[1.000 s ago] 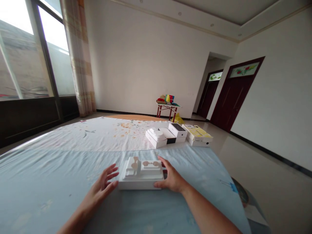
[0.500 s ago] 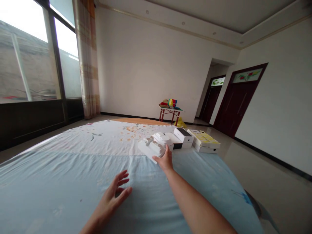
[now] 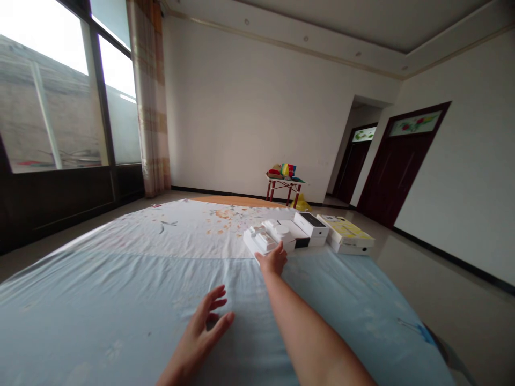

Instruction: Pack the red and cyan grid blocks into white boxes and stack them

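My right hand reaches to the near side of a white molded tray, its thumb and fingertips on the tray's near edge. The tray lies on the cloth-covered table, left of another white molded piece. My left hand is over the blue cloth nearer to me, fingers apart and slightly curled, holding nothing. To the right of the white pieces are an open white box with a black part and a white box with a dark picture on top.
A yellow and white box sits at the table's right side. The table's cloth is blue near me and white with flowers farther off. Beyond stands a small table with colourful items and a yellow bag beside it.
The white tray in my right hand has turned and come down beside the other white piece. My left hand remains apart from it. The whole view has shifted slightly.
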A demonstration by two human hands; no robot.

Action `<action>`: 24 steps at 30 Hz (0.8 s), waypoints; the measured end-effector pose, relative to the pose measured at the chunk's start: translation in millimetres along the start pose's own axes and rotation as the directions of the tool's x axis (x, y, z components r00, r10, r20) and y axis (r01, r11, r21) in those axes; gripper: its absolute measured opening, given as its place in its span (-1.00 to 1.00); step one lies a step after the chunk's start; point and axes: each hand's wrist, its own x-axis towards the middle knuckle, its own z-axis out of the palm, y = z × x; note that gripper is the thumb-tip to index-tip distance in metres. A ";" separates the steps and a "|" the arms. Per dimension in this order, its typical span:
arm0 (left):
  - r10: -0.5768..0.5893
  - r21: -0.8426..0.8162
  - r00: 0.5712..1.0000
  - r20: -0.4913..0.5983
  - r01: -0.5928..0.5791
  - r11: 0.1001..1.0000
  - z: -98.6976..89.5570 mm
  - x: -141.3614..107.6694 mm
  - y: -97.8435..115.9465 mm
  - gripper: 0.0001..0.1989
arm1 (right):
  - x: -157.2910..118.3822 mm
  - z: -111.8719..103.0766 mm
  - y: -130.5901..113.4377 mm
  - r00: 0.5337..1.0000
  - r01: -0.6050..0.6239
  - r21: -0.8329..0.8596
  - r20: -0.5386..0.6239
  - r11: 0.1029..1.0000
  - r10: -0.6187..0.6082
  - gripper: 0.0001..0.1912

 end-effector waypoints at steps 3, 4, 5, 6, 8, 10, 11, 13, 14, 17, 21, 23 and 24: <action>0.007 0.002 1.000 -0.015 -0.007 1.000 0.3 0.0 -2.6 -0.40 | 0.3 1.9 0.5 0.999 0.022 0.011 0.033 1.000 -0.023 0.01; 0.010 0.003 1.000 -0.022 -0.010 1.000 0.5 0.0 -4.0 -0.41 | 0.6 2.0 0.6 0.999 0.031 0.018 0.043 0.999 -0.032 -0.01; 0.015 0.006 1.000 -0.026 -0.015 1.000 0.8 0.1 -5.4 -0.42 | 1.0 1.9 0.5 0.998 0.039 0.025 0.056 0.999 -0.040 -0.02; 0.018 0.011 1.000 -0.025 -0.018 1.000 1.0 0.2 -6.5 -0.42 | 1.5 1.7 0.1 0.997 0.043 0.034 0.069 0.998 -0.045 -0.04; 0.023 0.022 1.000 -0.021 -0.023 0.999 1.3 0.6 -7.6 -0.43 | 2.2 1.0 -1.3 0.994 0.039 0.056 0.100 0.998 -0.045 -0.04; 0.024 0.031 1.000 -0.014 -0.023 0.999 1.2 0.9 -6.7 -0.43 | 1.9 -0.1 -2.3 0.990 0.036 0.083 0.129 0.996 -0.047 0.00; 0.021 0.037 1.000 -0.011 -0.020 0.999 1.1 0.9 -5.5 -0.43 | 1.3 -1.0 -2.2 0.989 0.038 0.101 0.140 0.994 -0.052 0.02; 0.008 0.046 1.000 -0.001 -0.008 0.999 0.8 0.4 -2.0 -0.43 | 0.0 -4.6 0.1 0.986 0.053 0.144 0.150 0.988 -0.075 0.05; 0.001 0.050 1.000 0.007 -0.001 0.999 0.9 0.0 0.0 -0.42 | -0.3 -7.8 2.2 0.985 0.063 0.168 0.149 0.984 -0.089 0.06; -0.019 0.064 0.999 0.027 0.017 0.998 2.2 -1.7 5.5 -0.43 | 2.0 -26.1 13.2 0.969 0.074 0.243 0.213 0.967 -0.128 -0.06; -0.022 0.094 0.999 0.023 0.020 0.995 6.0 -2.5 6.7 -0.45 | 3.8 -70.8 38.2 0.861 0.027 0.324 0.474 0.946 -0.187 -0.55; -0.017 0.107 1.000 0.019 0.015 0.994 6.9 -2.7 5.1 -0.47 | -4.2 -97.3 53.2 0.808 0.009 0.340 0.551 0.940 -0.207 -0.70; -0.013 0.115 1.000 0.018 0.010 0.993 7.0 -2.8 4.3 -0.48 | -11.2 -110.0 60.2 0.779 -0.003 0.350 0.588 0.937 -0.217 -0.70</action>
